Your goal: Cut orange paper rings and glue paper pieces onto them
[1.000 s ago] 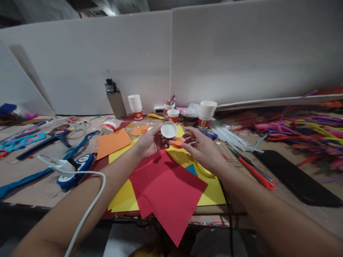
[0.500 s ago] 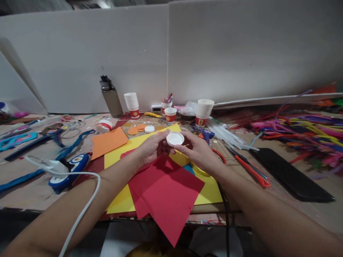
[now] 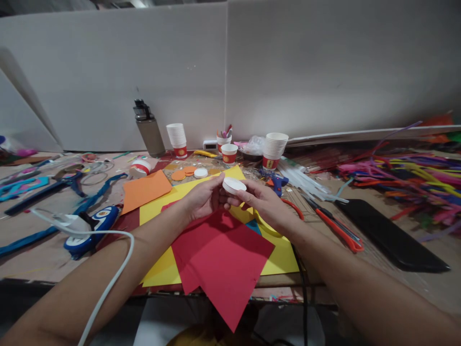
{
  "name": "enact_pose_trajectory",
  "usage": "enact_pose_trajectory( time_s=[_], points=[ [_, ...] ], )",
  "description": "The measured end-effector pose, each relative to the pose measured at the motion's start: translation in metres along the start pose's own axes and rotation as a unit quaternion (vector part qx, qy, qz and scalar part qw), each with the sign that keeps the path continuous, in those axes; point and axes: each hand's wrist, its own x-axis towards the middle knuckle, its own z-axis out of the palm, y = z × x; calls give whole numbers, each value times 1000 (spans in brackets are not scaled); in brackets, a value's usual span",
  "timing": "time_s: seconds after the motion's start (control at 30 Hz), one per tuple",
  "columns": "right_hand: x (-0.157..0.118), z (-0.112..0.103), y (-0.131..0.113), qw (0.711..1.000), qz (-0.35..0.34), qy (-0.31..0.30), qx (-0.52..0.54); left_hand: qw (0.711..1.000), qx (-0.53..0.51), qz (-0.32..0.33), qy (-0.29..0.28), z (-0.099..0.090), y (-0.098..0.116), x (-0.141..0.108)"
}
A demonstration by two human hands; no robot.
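Observation:
A small round white paper piece with a low rim [image 3: 234,185] is held between my two hands above the sheets. My right hand [image 3: 261,201] pinches its right side between thumb and fingers. The fingers of my left hand [image 3: 208,198] are curled at its left edge, with the thumb touching it. Below lie red paper sheets [image 3: 223,259] on top of larger yellow sheets [image 3: 158,266]. A blue paper corner [image 3: 254,226] shows between them. Another white round piece [image 3: 200,173] lies beyond, beside orange discs [image 3: 178,175].
Stacked paper cups [image 3: 275,151], a bottle [image 3: 150,132] and a glue gun [image 3: 279,183] stand or lie behind. Scissors [image 3: 336,225], a black phone-like slab [image 3: 392,235] and pipe cleaners [image 3: 425,182] are at right. A white cable [image 3: 122,269] crosses my left forearm.
The white round piece has tilted between my fingers, so more of its side shows and its hollow is no longer visible. My right fingers have shifted slightly.

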Motion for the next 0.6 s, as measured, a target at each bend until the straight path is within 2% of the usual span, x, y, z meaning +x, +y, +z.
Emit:
enact_pose_trajectory(
  time_s=[0.17, 0.3, 0.43, 0.6],
  points=[
    [0, 1, 1, 1000, -4, 1, 8, 1000, -12, -19, -21, -1, -1, 0],
    [-1, 2, 3, 999, -9, 14, -33, 999, -15, 14, -45, -1, -3, 1],
    [-1, 2, 5, 996, -9, 64, -54, 995, 6, 94, 14, -2, 5, 0],
    [1, -2, 2, 985, 7, 156, -69, 965, 50, 239, 99, -17, 23, 1]
  ],
)
